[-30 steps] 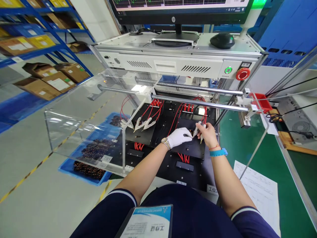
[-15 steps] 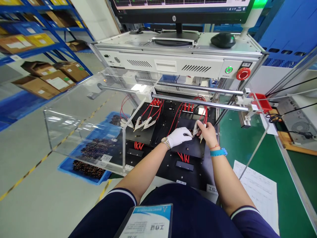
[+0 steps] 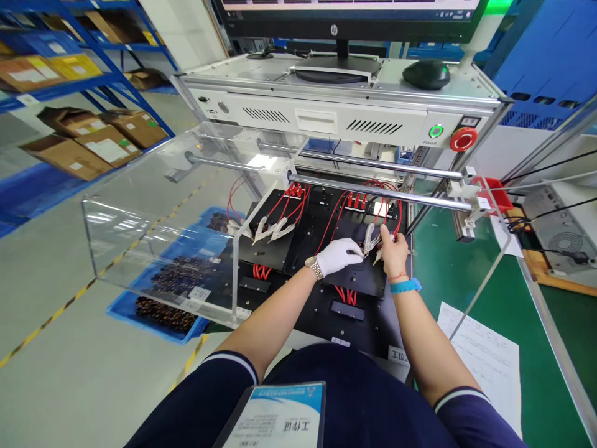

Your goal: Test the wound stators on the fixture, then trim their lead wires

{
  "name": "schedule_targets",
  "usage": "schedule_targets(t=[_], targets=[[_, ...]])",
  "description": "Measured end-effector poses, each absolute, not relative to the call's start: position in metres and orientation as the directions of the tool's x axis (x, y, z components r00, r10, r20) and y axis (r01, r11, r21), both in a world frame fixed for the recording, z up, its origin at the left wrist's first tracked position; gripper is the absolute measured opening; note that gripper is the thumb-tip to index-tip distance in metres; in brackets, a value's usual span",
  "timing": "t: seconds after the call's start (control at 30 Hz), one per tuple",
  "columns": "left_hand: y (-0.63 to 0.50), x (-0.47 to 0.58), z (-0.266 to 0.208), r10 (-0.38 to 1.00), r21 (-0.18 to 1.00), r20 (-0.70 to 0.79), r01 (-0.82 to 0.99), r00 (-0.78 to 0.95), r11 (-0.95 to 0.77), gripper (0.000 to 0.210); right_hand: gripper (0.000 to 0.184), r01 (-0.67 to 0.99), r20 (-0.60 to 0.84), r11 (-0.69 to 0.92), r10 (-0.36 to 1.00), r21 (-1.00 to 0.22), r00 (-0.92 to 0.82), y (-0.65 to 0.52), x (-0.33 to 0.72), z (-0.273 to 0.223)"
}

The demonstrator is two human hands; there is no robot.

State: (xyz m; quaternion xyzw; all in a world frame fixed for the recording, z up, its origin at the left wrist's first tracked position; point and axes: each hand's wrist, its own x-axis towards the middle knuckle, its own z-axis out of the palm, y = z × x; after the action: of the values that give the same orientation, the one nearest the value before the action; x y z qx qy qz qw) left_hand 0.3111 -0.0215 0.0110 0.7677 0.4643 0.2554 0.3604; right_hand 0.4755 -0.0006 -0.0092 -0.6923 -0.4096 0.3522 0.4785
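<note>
My left hand [image 3: 339, 256], in a white glove, is closed in a pinch over the right black plate [image 3: 345, 277]. What its fingertips hold is too small to make out; a small part behind them is mostly hidden. Just beside those fingertips a white clip [image 3: 370, 239] with a red wire stands tilted, its jaws down. My bare right hand [image 3: 394, 254] is closed around a second white clip [image 3: 378, 256], partly covered by its fingers. More white clips [image 3: 270, 230] rest at the left black plate [image 3: 275, 252].
A clear acrylic cover [image 3: 158, 249] and steel rods [image 3: 373, 193] surround the work area. Blue trays [image 3: 180, 333] of small dark parts stand at left. A monitor [image 3: 349, 28], a mouse [image 3: 426, 74] and a red emergency stop button [image 3: 463, 139] are above.
My right hand has left the first white clip and shifted slightly right onto the second. My left hand has hardly moved. The whole view has shifted slightly.
</note>
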Motion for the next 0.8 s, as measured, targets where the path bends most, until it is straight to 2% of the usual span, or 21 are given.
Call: schedule_targets(t=[0.3, 0.4, 0.43, 0.5, 0.57, 0.6, 0.7, 0.8], targets=[[-0.024, 0.312, 0.016, 0.882, 0.765, 0.068, 0.543, 0.467, -0.347, 0.009, 0.046, 0.228, -0.078, -0.206, 0.879, -0.952, 0.47, 0.003, 0.478, -0.025], [-0.034, 0.303, 0.013, 0.903, 0.788, 0.094, 0.523, 0.419, -0.324, 0.02, 0.049, 0.253, -0.051, -0.208, 0.855, -0.945, 0.516, 0.003, 0.483, -0.028], [-0.04, 0.297, 0.009, 0.939, 0.789, 0.085, 0.553, 0.334, -0.268, 0.027, 0.051, 0.266, -0.035, -0.207, 0.845, -0.942, 0.533, 0.003, 0.485, -0.03], [-0.051, 0.285, -0.005, 0.998, 0.744, -0.014, 0.668, 0.057, -0.028, 0.039, 0.053, 0.289, -0.004, -0.203, 0.825, -0.935, 0.565, 0.004, 0.489, -0.034], [-0.062, 0.273, -0.023, 0.969, 0.634, -0.156, 0.733, -0.19, 0.246, 0.049, 0.055, 0.296, 0.002, -0.215, 0.807, -0.931, 0.59, 0.005, 0.494, -0.039], [-0.067, 0.268, -0.033, 0.94, 0.584, -0.219, 0.737, -0.26, 0.34, 0.053, 0.055, 0.29, -0.008, -0.226, 0.801, -0.93, 0.599, 0.005, 0.495, -0.041], [-0.077, 0.26, -0.055, 0.894, 0.554, -0.305, 0.703, -0.327, 0.446, 0.058, 0.059, 0.26, -0.049, -0.258, 0.791, -0.931, 0.61, 0.007, 0.499, -0.048], [-0.077, 0.26, -0.058, 0.877, 0.608, -0.299, 0.633, -0.377, 0.48, 0.045, 0.066, 0.261, -0.022, -0.228, 0.792, -0.938, 0.61, 0.007, 0.501, -0.049]])
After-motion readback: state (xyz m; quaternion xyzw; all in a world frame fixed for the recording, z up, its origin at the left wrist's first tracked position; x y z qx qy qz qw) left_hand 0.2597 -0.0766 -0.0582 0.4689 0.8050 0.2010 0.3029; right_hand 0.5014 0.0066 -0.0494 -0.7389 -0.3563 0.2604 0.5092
